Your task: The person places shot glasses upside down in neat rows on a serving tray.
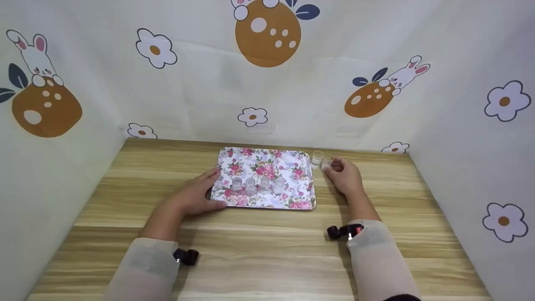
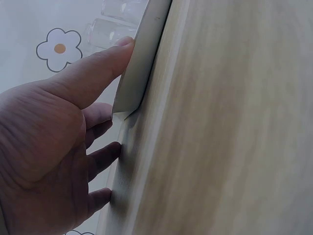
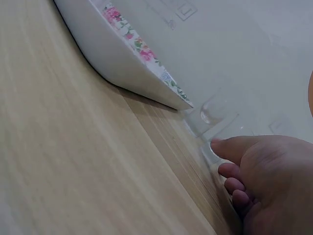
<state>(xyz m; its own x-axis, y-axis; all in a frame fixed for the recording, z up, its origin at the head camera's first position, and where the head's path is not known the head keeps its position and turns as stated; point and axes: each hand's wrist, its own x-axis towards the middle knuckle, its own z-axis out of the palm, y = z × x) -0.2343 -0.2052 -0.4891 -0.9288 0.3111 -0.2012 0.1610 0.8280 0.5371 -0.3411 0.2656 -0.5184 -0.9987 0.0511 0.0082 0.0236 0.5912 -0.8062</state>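
Note:
My left hand (image 1: 196, 195) holds the near left corner of a white floral tray (image 1: 267, 155), thumb on the front rim and fingers along the left edge. In the left wrist view, other fingertips (image 2: 104, 196) of that hand reach down to the tabletop. Beyond the tray's right edge, my right hand (image 1: 346, 175) pinches a small clear shot glass (image 1: 328, 159) between thumb and fingers. Another clear shot glass (image 1: 317, 158) stands right beside it, by the tray's far right corner. Several more shot glasses (image 1: 250, 184) stand in a row on the tray's near half.
A wood-grain table (image 1: 259, 255) lies under everything. Light cloth walls (image 1: 209, 83) printed with rabbits, oranges and flowers enclose it at the back and both sides. Black wrist cameras (image 1: 186, 256) sit on both sleeves.

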